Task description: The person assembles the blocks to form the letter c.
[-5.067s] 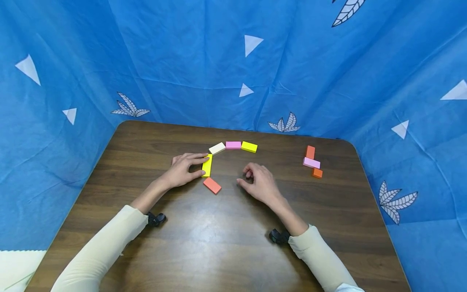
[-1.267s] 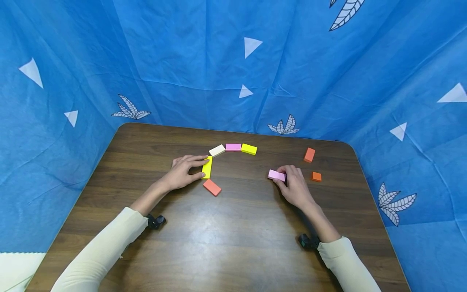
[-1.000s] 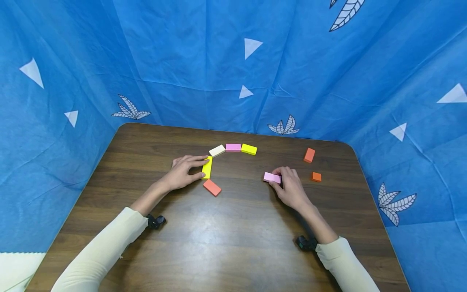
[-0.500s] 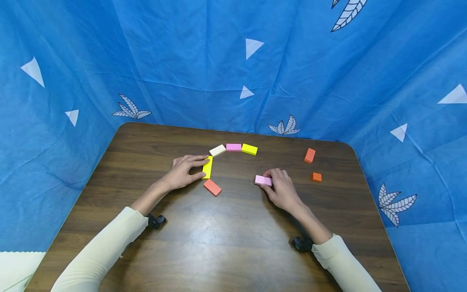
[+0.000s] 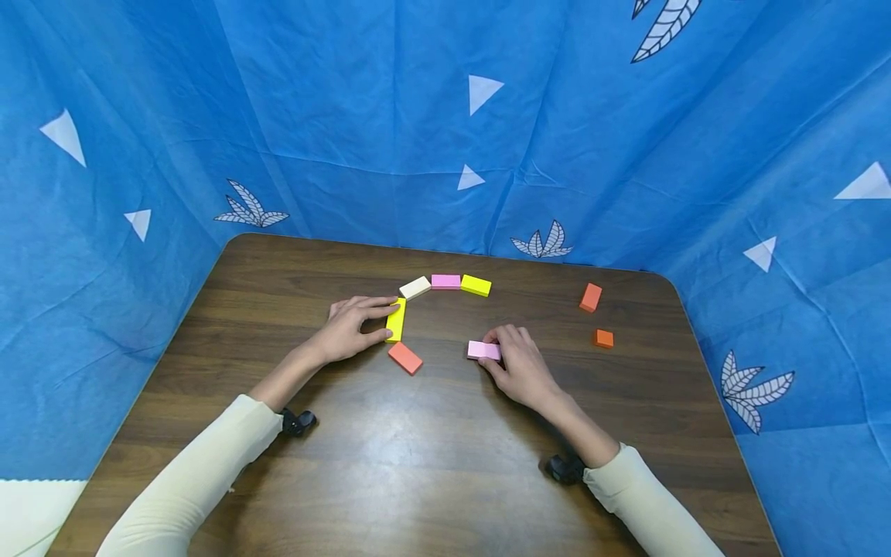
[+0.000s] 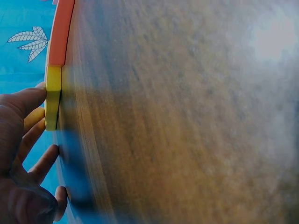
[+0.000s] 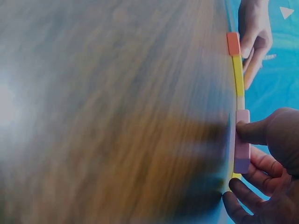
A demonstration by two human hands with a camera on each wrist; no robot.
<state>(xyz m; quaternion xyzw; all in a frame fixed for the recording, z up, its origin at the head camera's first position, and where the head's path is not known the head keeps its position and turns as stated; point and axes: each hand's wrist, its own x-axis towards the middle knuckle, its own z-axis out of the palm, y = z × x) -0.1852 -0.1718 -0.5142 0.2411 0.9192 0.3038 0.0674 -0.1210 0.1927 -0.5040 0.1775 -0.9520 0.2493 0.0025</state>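
Note:
My right hand (image 5: 524,367) pinches a light pink block (image 5: 483,350) between thumb and fingers. The block lies crosswise, its left end jutting out of the grip, and the right wrist view shows the thumb across its near face. On the left, my left hand (image 5: 351,329) holds a yellow block (image 5: 397,321) with the thumb near its lower end and a finger over its upper end. Just below that block lies a salmon block (image 5: 405,359). A cream block (image 5: 415,288), a darker pink block (image 5: 445,281) and another yellow block (image 5: 476,285) continue in a curve behind.
Two orange-red blocks, a longer one (image 5: 590,297) and a smaller one (image 5: 603,339), lie apart on the right of the brown wooden table (image 5: 418,480). A blue patterned curtain (image 5: 390,139) surrounds the table's back and sides.
My right hand has taken the light pink block from the group on the right and carried it left, toward the salmon block. The left hand stays at the yellow block.

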